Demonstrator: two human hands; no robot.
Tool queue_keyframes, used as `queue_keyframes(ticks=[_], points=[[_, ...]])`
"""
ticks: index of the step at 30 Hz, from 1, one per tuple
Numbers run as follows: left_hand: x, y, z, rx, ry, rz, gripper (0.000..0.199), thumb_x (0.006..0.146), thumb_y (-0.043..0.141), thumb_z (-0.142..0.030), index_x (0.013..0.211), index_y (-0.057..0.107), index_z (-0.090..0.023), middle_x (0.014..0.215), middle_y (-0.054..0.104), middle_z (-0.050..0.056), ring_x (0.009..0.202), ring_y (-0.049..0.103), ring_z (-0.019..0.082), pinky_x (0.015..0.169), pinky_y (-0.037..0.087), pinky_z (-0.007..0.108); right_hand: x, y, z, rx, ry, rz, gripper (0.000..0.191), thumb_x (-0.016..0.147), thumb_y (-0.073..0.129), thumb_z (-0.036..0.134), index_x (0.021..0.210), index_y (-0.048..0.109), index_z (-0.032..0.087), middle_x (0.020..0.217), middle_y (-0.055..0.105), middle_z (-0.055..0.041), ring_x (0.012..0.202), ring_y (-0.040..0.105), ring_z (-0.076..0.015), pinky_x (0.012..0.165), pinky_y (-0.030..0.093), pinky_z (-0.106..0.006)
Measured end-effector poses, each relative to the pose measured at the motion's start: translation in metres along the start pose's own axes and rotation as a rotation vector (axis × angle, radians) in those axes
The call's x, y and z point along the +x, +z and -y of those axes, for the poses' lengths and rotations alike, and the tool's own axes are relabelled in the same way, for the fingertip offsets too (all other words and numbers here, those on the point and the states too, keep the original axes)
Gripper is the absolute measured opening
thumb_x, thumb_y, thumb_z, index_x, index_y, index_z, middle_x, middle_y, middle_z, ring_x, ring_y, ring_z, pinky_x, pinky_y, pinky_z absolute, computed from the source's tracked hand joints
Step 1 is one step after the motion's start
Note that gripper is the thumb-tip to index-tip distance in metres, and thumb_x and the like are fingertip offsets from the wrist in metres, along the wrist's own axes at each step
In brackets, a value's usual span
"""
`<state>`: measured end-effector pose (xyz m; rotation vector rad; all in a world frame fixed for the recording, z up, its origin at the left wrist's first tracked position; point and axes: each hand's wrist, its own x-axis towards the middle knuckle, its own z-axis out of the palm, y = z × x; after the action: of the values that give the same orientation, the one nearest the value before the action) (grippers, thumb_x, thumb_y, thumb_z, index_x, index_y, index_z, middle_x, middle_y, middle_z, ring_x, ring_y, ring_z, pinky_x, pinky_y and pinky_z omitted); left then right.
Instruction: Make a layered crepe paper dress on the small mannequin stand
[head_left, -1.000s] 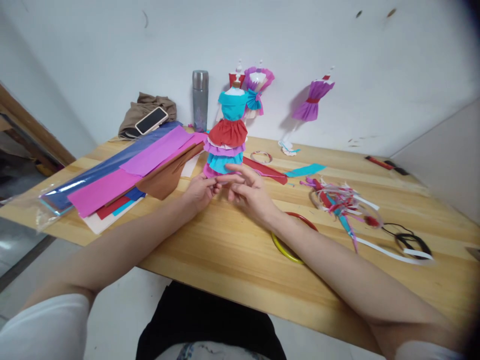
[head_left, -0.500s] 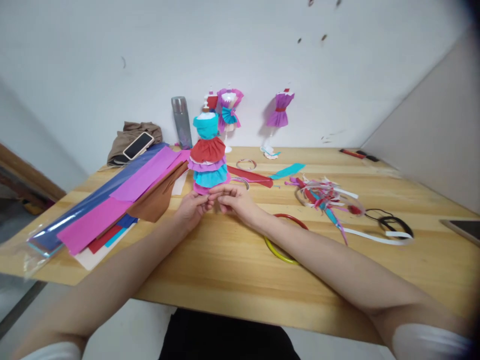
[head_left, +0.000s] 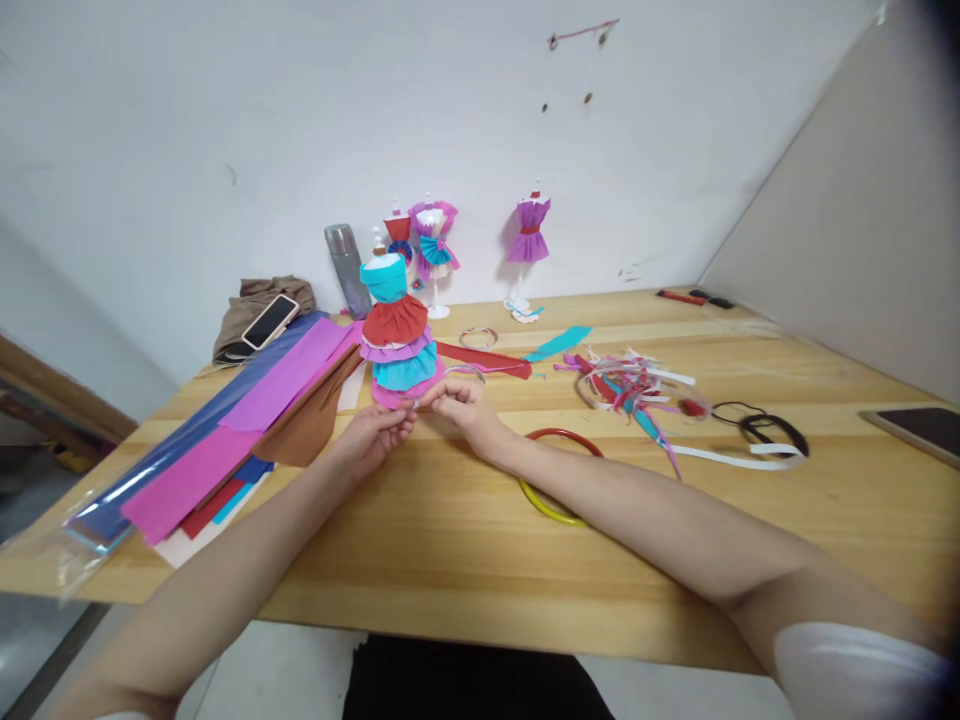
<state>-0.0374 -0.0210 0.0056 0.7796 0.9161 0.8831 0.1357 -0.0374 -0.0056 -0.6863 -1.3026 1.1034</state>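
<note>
A small dress form in a tiered crepe-paper dress [head_left: 396, 322] stands upright in front of me. Its layers run turquoise, red, purple, turquoise and pink from top to bottom. Just before its pink hem, my left hand [head_left: 375, 437] is closed in a pinch. My right hand [head_left: 472, 412] pinches too, its fingertips almost meeting the left ones. Whatever is between the fingers is too small to make out; I cannot tell whether they touch the hem.
Crepe-paper sheets [head_left: 195, 465] and a phone [head_left: 271, 321] lie left. Behind stand a grey bottle [head_left: 347, 270] and a purple-dressed form [head_left: 529, 232]. Rightward are a red-and-yellow ring [head_left: 555, 507], a pile of paper scraps [head_left: 626, 380] and black tape [head_left: 780, 432].
The camera view has shifted, so the scene sits further left and the dress form a little lower. Both hands stay pinched at the hem, with the fingertips slightly shifted.
</note>
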Motion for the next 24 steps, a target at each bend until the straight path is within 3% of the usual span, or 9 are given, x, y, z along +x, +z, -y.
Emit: queue_keyframes(ticks=[6,15,24], points=[[-0.0017,-0.0012,0.0004,0.04,0.009,0.008,0.013,0.085,0.063,0.0,0.079,0.072,-0.007,0.068,0.07,0.007,0.05,0.058,0.005,0.048,0.045,0.013,-0.0019,0.0022,-0.0056,0.051,-0.008,0.073,0.01,0.07,0.069,0.03,0.065,0.071,0.021,0.063,0.07,-0.0011,0.066,0.064,-0.0159,0.069,0.052,-0.03],[-0.0039,-0.0025,0.001,0.133,0.028,0.085,0.008,0.077,0.077,-0.009,0.073,0.071,-0.009,0.068,0.07,0.008,0.048,0.058,0.006,0.044,0.041,0.014,-0.0016,0.0008,-0.0048,0.01,0.003,0.081,0.011,0.071,0.069,0.031,0.066,0.07,0.021,0.062,0.07,-0.0006,0.061,0.062,-0.0149,0.065,0.051,-0.028],[-0.0073,-0.0012,0.0034,0.252,0.054,0.182,0.032,0.071,0.085,-0.035,0.08,0.068,-0.009,0.067,0.068,0.004,0.047,0.059,0.008,0.04,0.041,0.016,-0.0002,-0.0013,-0.0073,-0.024,0.027,0.113,0.014,0.07,0.068,0.033,0.066,0.067,0.02,0.056,0.064,0.0016,0.053,0.057,-0.0126,0.058,0.047,-0.026]])
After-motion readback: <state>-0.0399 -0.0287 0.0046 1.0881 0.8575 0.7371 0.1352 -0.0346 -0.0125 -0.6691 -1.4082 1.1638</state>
